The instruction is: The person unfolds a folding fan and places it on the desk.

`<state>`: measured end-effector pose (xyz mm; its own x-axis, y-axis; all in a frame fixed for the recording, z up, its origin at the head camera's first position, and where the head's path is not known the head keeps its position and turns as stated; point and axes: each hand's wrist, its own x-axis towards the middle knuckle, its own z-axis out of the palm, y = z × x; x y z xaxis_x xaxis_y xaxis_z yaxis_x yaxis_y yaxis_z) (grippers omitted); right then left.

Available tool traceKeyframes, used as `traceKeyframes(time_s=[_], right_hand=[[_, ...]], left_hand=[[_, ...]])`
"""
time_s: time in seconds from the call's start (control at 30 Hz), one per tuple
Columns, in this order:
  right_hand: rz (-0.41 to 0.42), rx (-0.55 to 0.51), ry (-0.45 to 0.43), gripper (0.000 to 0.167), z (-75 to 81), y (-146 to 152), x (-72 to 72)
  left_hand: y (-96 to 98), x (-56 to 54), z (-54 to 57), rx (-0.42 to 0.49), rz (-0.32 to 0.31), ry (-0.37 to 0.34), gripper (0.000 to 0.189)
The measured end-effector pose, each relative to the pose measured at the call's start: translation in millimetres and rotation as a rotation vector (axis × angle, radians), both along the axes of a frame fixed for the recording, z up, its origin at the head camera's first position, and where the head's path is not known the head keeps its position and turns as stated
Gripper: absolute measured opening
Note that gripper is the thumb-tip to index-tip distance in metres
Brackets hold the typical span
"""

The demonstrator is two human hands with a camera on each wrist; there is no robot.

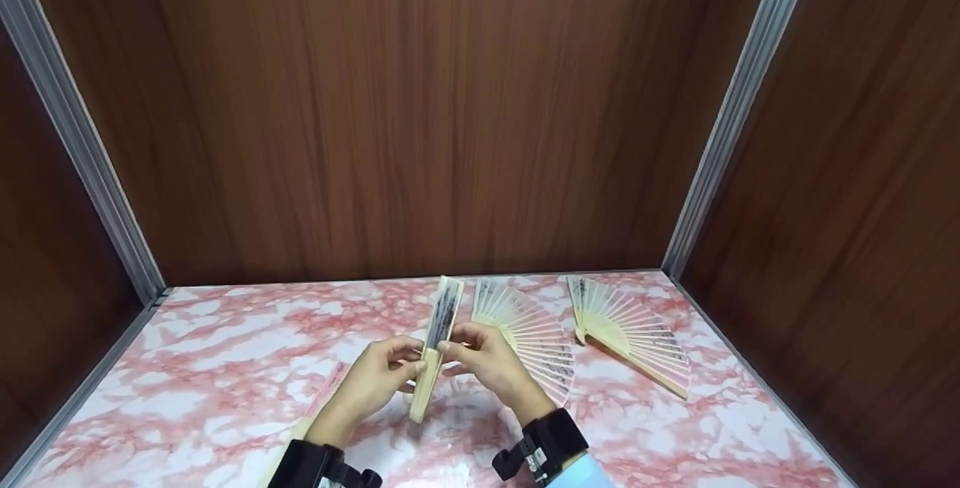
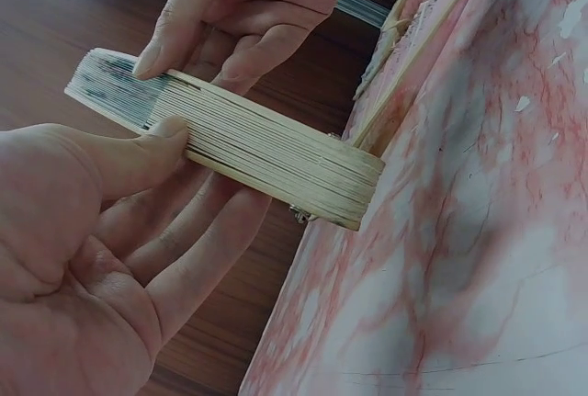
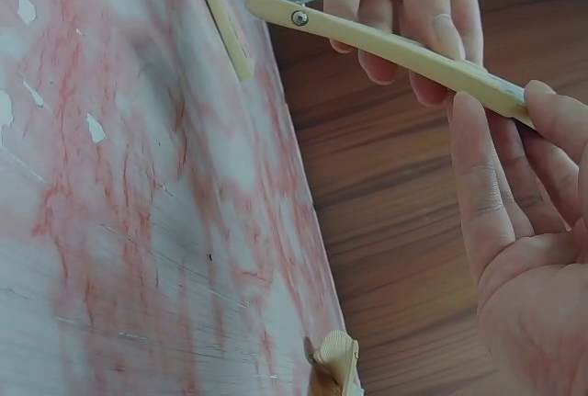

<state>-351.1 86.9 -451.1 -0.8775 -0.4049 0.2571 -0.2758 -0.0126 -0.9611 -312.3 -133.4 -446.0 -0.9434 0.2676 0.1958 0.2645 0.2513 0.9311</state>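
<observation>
A folded hand fan [image 1: 427,387] with pale wooden ribs and a dark-printed leaf is held up over the table between both hands. My left hand [image 1: 379,377] pinches it near its middle from the left, thumb on the rib edges in the left wrist view. From the other side my right hand [image 1: 487,360] grips it higher up, at the printed leaf [image 2: 119,84]. A metal rivet [image 3: 299,18] shows at the fan's lower end in the right wrist view.
Two spread fans lie on the marbled pink-and-white table [image 1: 225,383]: one spread fan [image 1: 551,345] behind my right hand, another spread fan [image 1: 630,330] further right. A folded pink fan [image 1: 328,390] lies partly hidden under my left forearm. Brown wooden panels [image 1: 405,113] enclose the table.
</observation>
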Motion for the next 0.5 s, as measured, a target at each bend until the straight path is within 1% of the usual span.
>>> traceKeyframes(time_s=[0.23, 0.37, 0.5], right_hand=[[-0.019, 0.013, -0.016, 0.028, -2.5, 0.7, -0.4], [-0.024, 0.007, -0.02, 0.027, -0.7, 0.1, -1.0], [-0.034, -0.024, -0.039, 0.027, -1.3, -1.6, -0.5]], left_hand=[[-0.5, -0.3, -3.1, 0.008, -0.002, -0.011, 0.029], [-0.9, -1.0, -2.4, 0.012, -0.009, 0.008, 0.029], [-0.7, -0.6, -2.3, 0.006, 0.009, 0.016, 0.026]])
